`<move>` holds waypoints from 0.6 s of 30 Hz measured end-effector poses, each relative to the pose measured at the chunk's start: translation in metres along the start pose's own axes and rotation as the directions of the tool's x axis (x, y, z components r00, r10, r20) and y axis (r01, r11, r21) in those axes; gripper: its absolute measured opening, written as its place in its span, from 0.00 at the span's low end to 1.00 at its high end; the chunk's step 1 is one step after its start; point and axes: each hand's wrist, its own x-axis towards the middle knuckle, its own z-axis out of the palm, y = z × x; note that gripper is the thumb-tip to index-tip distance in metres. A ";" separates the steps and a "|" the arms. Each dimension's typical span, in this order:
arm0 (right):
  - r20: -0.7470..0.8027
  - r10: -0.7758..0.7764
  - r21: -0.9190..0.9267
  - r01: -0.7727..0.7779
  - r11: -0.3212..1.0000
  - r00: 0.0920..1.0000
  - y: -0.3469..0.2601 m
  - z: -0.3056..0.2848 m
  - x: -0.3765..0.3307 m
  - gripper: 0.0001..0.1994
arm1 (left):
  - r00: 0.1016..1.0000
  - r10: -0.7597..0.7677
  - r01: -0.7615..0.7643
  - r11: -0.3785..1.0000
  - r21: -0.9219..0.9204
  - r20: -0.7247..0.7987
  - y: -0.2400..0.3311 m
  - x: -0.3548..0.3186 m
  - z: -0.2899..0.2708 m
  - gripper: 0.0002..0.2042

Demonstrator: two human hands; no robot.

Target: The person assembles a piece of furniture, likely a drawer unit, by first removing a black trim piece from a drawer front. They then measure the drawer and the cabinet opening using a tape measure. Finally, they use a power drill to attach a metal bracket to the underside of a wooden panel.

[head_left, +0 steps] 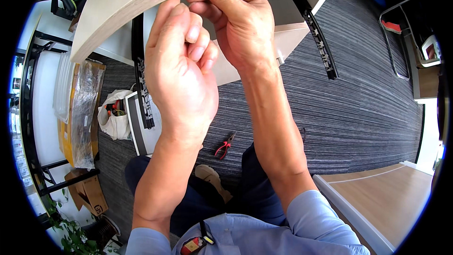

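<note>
Both of my hands are raised under the front edge of a light wood cabinet top. My left hand has its fingers curled in, their tips close beneath the edge. Beside it, my right hand is bent with thumb and fingers drawn together against the underside. Whatever the fingertips grip is hidden by the hands and the edge. Two black drawer slides stick out of the cabinet toward me, the left slide beside my left hand and the right slide beyond my right wrist.
Red-handled pliers lie on the grey striped carpet between my legs. At left are a white cloth bag, a plastic-wrapped panel and a cardboard box. A wood panel stands lower right, a metal-framed chair upper right.
</note>
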 end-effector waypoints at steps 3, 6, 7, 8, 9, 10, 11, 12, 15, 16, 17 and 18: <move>0.035 -0.001 0.009 0.001 1.000 0.999 0.001 -0.002 0.000 0.07 | 0.997 -0.013 0.014 1.000 0.001 -0.073 0.002 0.007 0.000 0.10; 0.027 -0.009 0.049 0.008 0.999 1.000 0.004 -0.001 0.000 0.07 | 0.992 0.024 -0.007 0.991 0.133 -0.126 0.001 0.013 -0.006 0.08; 0.028 -0.010 0.062 0.009 0.998 1.000 0.005 -0.001 0.000 0.07 | 0.992 0.046 -0.028 0.988 0.154 -0.117 0.000 0.014 -0.008 0.07; 0.028 -0.012 0.076 0.009 0.997 1.000 0.006 -0.001 0.000 0.07 | 0.991 0.060 -0.036 0.982 0.186 -0.123 0.000 0.016 -0.009 0.07; 0.028 -0.016 0.085 0.013 0.996 0.999 0.006 -0.001 0.000 0.07 | 0.989 0.072 -0.044 0.976 0.213 -0.125 0.002 0.018 -0.007 0.07; 0.023 -0.018 0.096 0.016 0.995 1.000 0.006 -0.001 0.000 0.07 | 0.988 0.084 -0.051 0.969 0.240 -0.127 0.002 0.019 -0.006 0.07; 0.018 -0.021 0.107 0.019 0.994 1.000 0.005 0.000 0.000 0.07 | 0.990 0.093 -0.064 0.965 0.253 -0.107 0.001 0.021 -0.008 0.07; 0.016 -0.024 0.124 0.022 0.992 1.000 0.006 0.001 0.000 0.07 | 0.990 0.091 -0.063 0.970 0.234 -0.112 0.001 0.021 -0.009 0.07; 0.014 -0.067 0.093 0.065 0.993 0.998 0.009 0.000 -0.001 0.07 | 0.988 0.085 -0.060 0.980 0.189 -0.127 0.000 0.021 -0.010 0.07; 0.010 -0.083 0.096 0.081 0.992 0.997 0.009 0.000 -0.002 0.07 | 0.988 0.085 -0.060 0.981 0.183 -0.132 -0.001 0.021 -0.008 0.07; 0.006 -0.099 0.098 0.098 0.990 0.995 0.010 0.001 -0.003 0.07 | 0.987 0.085 -0.060 0.982 0.177 -0.137 -0.001 0.021 -0.007 0.07; 0.004 -0.114 0.096 0.113 0.989 0.993 0.010 0.002 -0.004 0.07 | 0.985 0.103 -0.074 0.977 0.200 -0.138 -0.002 0.020 -0.007 0.07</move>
